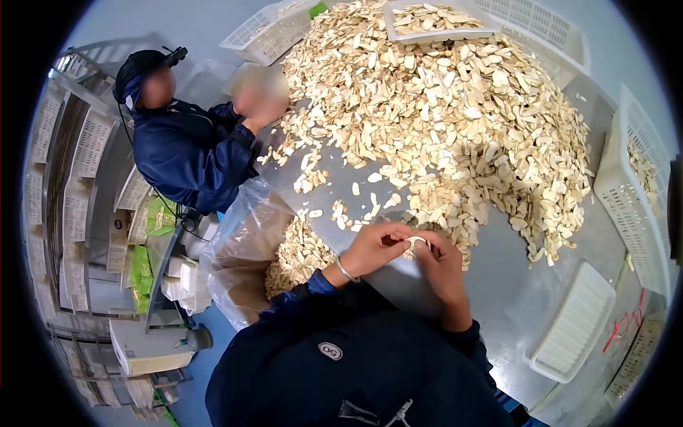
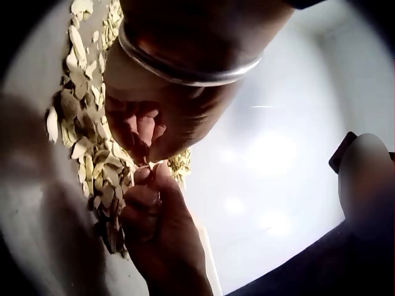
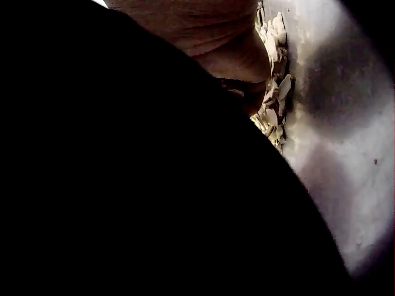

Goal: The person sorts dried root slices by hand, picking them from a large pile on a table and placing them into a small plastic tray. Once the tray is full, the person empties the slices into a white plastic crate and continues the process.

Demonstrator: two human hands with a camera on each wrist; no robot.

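Observation:
In the head view, my left hand (image 1: 373,249), with a metal bangle (image 1: 346,270) at its wrist, and my right hand (image 1: 442,267) meet over the near edge of a pile of pale dried slices (image 1: 427,121). Thumbs and fingertips of both pinch one small, pale dried slice (image 1: 415,243) between them. The left wrist view has the left hand (image 2: 163,120) above and the right hand (image 2: 160,216) below, fingertips together. A dark shape covers most of the right wrist view, leaving part of the right hand (image 3: 228,52) and some slices (image 3: 271,114) visible.
A metal table (image 1: 498,306) bears the pile. Left of me, a plastic-lined bag (image 1: 238,245) holds more slices. White baskets (image 1: 626,192) stand around the table, and a white tray (image 1: 575,324) lies at right. Another person (image 1: 188,146) works at the far left, before shelving (image 1: 75,185).

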